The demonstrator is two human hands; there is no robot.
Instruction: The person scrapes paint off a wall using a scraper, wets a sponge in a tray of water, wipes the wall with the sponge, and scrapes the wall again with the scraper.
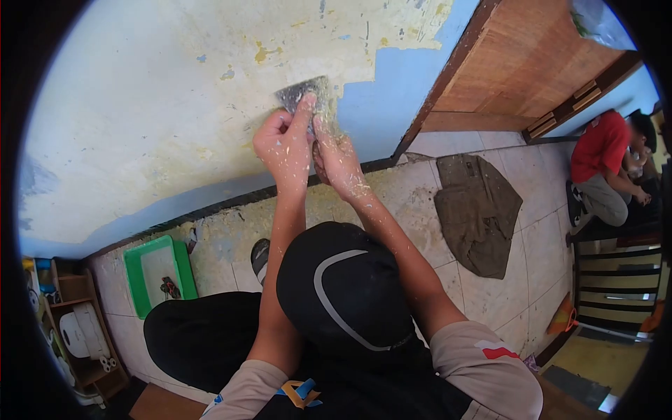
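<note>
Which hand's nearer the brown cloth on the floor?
Right. In view, the right hand is up and left of the brown cloth; the left hand is farther left, at the scraper blade. Neither touches the cloth.

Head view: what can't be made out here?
In the head view:
Scraper: handle mostly covered by the left hand and right hand.
Dark thing in the green tray: too small to name.
Clear bag: cut off by the picture's edge; contents unclear.
</note>
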